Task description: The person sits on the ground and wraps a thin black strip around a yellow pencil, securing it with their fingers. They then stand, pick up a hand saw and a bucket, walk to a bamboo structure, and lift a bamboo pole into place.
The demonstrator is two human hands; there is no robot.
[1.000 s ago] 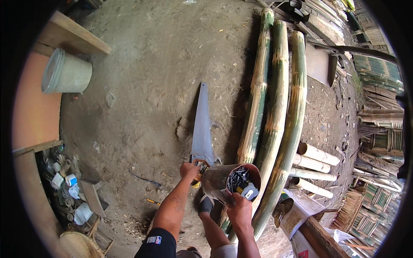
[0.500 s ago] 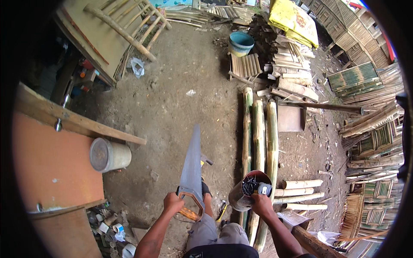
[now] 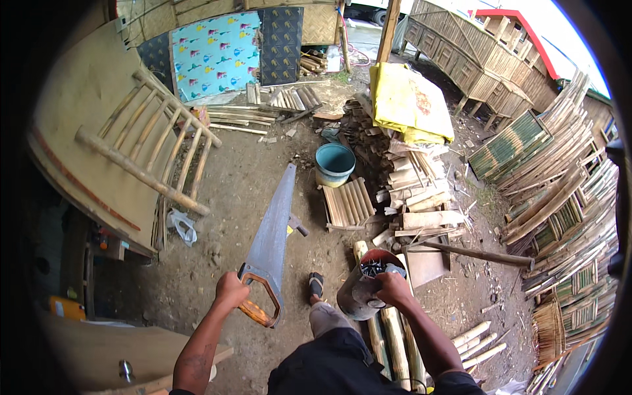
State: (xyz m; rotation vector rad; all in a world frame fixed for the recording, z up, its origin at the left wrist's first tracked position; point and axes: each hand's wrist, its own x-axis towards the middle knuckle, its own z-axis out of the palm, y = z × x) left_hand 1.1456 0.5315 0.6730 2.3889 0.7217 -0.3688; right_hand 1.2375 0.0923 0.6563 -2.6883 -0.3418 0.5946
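Note:
My left hand is closed at the handle end of a handsaw, whose blade points away from me. The saw's wooden handle hangs just right of my fist. From behind the blade pokes a hammer's dark head; how it is held is hidden. My right hand grips the rim of a round metal can with dark nails inside. A grey tool, seemingly a tape measure, sits by the fingers at the rim.
Bamboo poles lie under the can, shorter pieces to their right. Ahead stand a slatted bamboo stool, a blue-green bucket and stacked split bamboo under a yellow sheet. A bamboo ladder-like frame leans at left.
I have moved forward: the bucket, stool and poles sit lower and nearer in view, and the white pail is out of sight. Both hands keep their holds; the saw has shifted left.

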